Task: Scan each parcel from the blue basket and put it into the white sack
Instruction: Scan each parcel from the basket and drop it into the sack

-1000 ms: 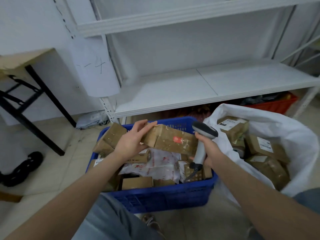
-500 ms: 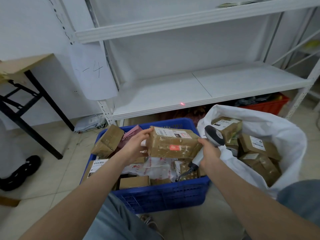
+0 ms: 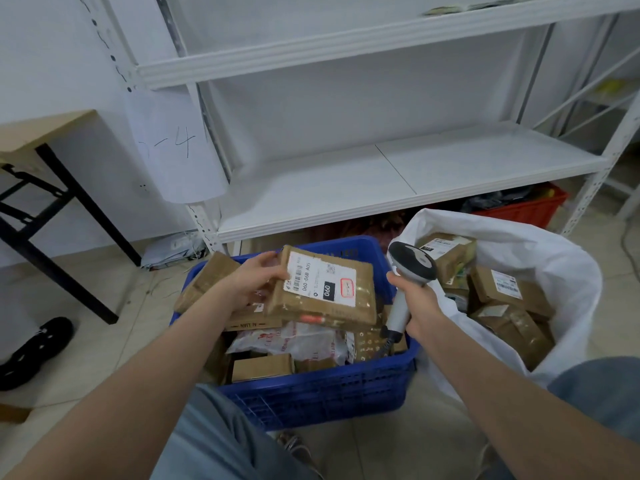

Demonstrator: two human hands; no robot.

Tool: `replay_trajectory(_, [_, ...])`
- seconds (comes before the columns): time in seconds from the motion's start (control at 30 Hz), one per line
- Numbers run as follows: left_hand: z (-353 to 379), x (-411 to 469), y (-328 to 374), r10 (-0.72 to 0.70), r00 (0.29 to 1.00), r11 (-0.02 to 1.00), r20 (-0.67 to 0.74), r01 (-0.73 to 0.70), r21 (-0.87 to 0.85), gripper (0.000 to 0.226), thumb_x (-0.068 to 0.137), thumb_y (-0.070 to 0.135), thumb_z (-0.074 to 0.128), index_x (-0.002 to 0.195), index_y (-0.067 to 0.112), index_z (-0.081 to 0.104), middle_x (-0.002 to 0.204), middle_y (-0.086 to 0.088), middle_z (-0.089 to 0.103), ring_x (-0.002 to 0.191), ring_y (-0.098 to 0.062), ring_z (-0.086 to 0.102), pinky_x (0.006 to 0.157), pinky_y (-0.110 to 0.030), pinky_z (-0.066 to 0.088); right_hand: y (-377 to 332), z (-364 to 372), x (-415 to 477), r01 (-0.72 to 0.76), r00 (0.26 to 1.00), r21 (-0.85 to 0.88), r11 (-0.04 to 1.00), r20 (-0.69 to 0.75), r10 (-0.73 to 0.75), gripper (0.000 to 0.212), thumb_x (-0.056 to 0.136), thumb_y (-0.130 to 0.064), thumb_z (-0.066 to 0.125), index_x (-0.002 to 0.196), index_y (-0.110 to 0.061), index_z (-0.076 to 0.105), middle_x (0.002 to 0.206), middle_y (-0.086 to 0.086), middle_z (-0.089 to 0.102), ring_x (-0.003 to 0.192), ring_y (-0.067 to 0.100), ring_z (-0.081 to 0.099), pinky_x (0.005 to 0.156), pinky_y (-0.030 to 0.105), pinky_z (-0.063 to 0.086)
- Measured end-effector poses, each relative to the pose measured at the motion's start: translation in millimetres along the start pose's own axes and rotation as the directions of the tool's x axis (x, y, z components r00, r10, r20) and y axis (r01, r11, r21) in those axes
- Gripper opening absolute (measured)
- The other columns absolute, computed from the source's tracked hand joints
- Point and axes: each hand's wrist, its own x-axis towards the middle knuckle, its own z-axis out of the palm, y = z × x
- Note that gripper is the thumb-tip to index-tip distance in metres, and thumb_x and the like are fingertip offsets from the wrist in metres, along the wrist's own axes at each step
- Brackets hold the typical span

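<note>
From the head camera, the left hand (image 3: 254, 284) grips a brown taped parcel (image 3: 325, 289) by its left edge, thumb on the labelled face and fingers curled behind it. The parcel is tilted so its white label faces up, and it hangs over the far half of the blue basket (image 3: 322, 393), above the other parcels heaped inside. The right hand (image 3: 420, 306) is wrapped round the handle of a grey scanner (image 3: 412, 263), whose dark head stands just beside the parcel's right edge, not touching it, over the basket's far right corner. The white sack (image 3: 554, 265) sits against the basket's right side, mouth open, with several brown parcels in it. Both stand on a pale tiled floor before a white shelf rack (image 3: 381, 178). A red crate (image 3: 523, 213) is under the rack, a black-legged table (image 3: 41, 128) is at the left, and a black shoe (image 3: 34, 348) lies near it.
</note>
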Motion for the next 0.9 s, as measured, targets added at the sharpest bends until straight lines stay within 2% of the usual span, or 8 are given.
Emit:
replay_trajectory(0.07, [1, -3, 12, -0.009, 0.999, 1.000, 0.050, 0.009, -0.004, 0.073, 0.077, 0.018, 0.073, 0.142, 0.024, 0.038, 0.116, -0.011, 0.067, 0.096, -0.025, 0.063, 0.076, -0.037, 0.052, 1, 1, -3, -0.041, 0.996, -0.027, 0.999, 0.076, 0.043, 0.042, 0.078, -0.018, 0.078, 0.116, -0.008, 0.062, 0.107, 0.015, 0.070, 0.101, 0.034, 0.066, 0.093, 0.054, 0.052])
replay_trajectory(0.13, [4, -6, 19, -0.022, 0.997, 0.999, 0.076, 0.024, -0.024, 0.057, 0.081, 0.019, 0.072, 0.131, 0.020, 0.046, 0.101, -0.009, 0.073, 0.090, -0.023, 0.066, 0.075, -0.034, 0.055, 6, 1, -4, -0.091, 0.988, -0.064, 0.994, 0.122, 0.098, 0.036, 0.079, -0.013, 0.077, 0.113, -0.009, 0.063, 0.104, 0.015, 0.071, 0.099, 0.033, 0.067, 0.093, 0.053, 0.052])
replay_trajectory(0.23, [1, -2, 16, -0.034, 0.998, 0.958, 0.051, 0.047, -0.283, 0.071, 0.081, 0.040, 0.069, 0.141, 0.017, 0.040, 0.129, -0.011, 0.060, 0.107, -0.027, 0.062, 0.095, -0.043, 0.049, 13, 0, -2, -0.126, 0.986, -0.084, 0.989, 0.102, 0.134, 0.033, 0.082, -0.007, 0.072, 0.114, -0.009, 0.064, 0.102, 0.016, 0.069, 0.095, 0.033, 0.066, 0.089, 0.051, 0.054])
replay_trajectory(0.37, [15, -6, -5, 0.090, 0.996, 0.695, 0.021, -0.048, -0.718, 0.078, 0.087, 0.062, 0.048, 0.148, 0.016, 0.031, 0.138, -0.014, 0.050, 0.108, -0.025, 0.060, 0.088, -0.043, 0.055, 26, 0, 0, -0.212, 0.974, -0.060, 0.975, 0.072, 0.216, 0.031, 0.084, -0.004, 0.069, 0.114, -0.008, 0.063, 0.098, 0.016, 0.065, 0.078, 0.028, 0.060, 0.061, 0.037, 0.051])
replay_trajectory(0.47, [48, -7, -19, 0.090, 0.993, 0.553, -0.077, -0.114, -0.825, 0.091, 0.069, 0.074, 0.054, 0.138, 0.015, 0.046, 0.134, -0.014, 0.056, 0.118, -0.032, 0.057, 0.098, -0.053, 0.044, 36, 8, -1, -0.251, 0.964, -0.087, 0.964, 0.069, 0.257, 0.035, 0.081, -0.003, 0.071, 0.115, -0.006, 0.062, 0.104, 0.017, 0.068, 0.083, 0.029, 0.064, 0.059, 0.036, 0.052])
replay_trajectory(0.6, [77, -11, -22, 0.056, 0.990, 0.747, -0.131, -0.128, -0.653, 0.097, 0.053, 0.082, 0.062, 0.130, 0.023, 0.052, 0.119, -0.007, 0.067, 0.109, -0.029, 0.063, 0.097, -0.052, 0.044, 40, 11, -6, -0.243, 0.969, -0.080, 0.967, 0.016, 0.245, 0.018, 0.084, 0.004, 0.066, 0.101, -0.001, 0.060, 0.086, 0.015, 0.064, 0.072, 0.027, 0.060, 0.057, 0.036, 0.050])
replay_trajectory(0.73, [88, -10, -37, 0.136, 0.985, 0.960, -0.103, -0.157, -0.234, 0.064, 0.080, 0.040, 0.071, 0.135, 0.022, 0.043, 0.120, -0.001, 0.064, 0.109, -0.021, 0.062, 0.100, -0.049, 0.046, 43, 8, -4, -0.239, 0.971, -0.051, 0.970, -0.046, 0.237, 0.019, 0.081, 0.004, 0.068, 0.099, 0.000, 0.060, 0.082, 0.015, 0.063, 0.069, 0.026, 0.060, 0.066, 0.038, 0.054])
replay_trajectory(0.9, [82, -2, -54, 0.006, 1.000, 0.936, 0.014, 0.000, -0.353, 0.056, 0.083, 0.020, 0.071, 0.134, 0.019, 0.049, 0.118, -0.007, 0.066, 0.110, -0.027, 0.062, 0.099, -0.052, 0.046, 41, 9, -7, -0.155, 0.987, -0.116, 0.981, -0.059, 0.149, 0.027, 0.079, -0.003, 0.070, 0.105, 0.000, 0.062, 0.087, 0.016, 0.067, 0.073, 0.026, 0.063, 0.071, 0.040, 0.055])
